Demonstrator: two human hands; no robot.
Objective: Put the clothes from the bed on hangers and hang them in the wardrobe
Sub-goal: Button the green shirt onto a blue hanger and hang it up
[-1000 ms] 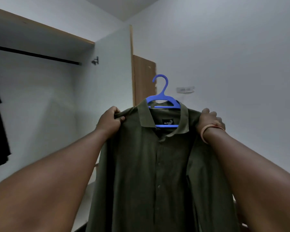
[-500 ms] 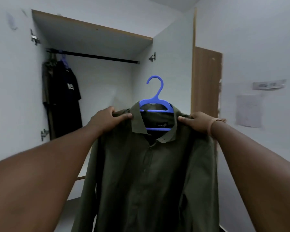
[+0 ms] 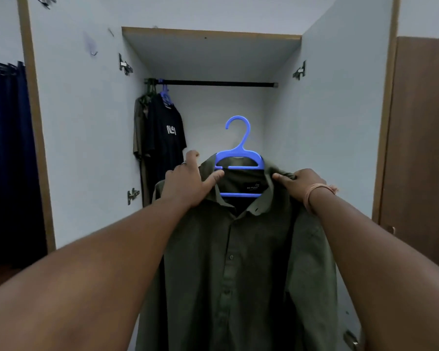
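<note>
Before the open wardrobe (image 3: pixel 327 122), the left hand (image 3: pixel 188 181) and right hand (image 3: pixel 299 184) pinch the shoulders of the olive shirt (image 3: pixel 238 262) on its blue hanger (image 3: pixel 238 158), below the rail (image 3: pixel 218 83).

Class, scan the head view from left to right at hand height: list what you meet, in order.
Dark blue curtain → left wardrobe door → black T-shirt → left hand → blue hanger → right hand → right wardrobe door → brown door.

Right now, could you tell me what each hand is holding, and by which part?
Both hold the olive-green button-up shirt on the blue plastic hanger: the left hand at its left shoulder beside the collar, the right hand at its right shoulder.
</note>
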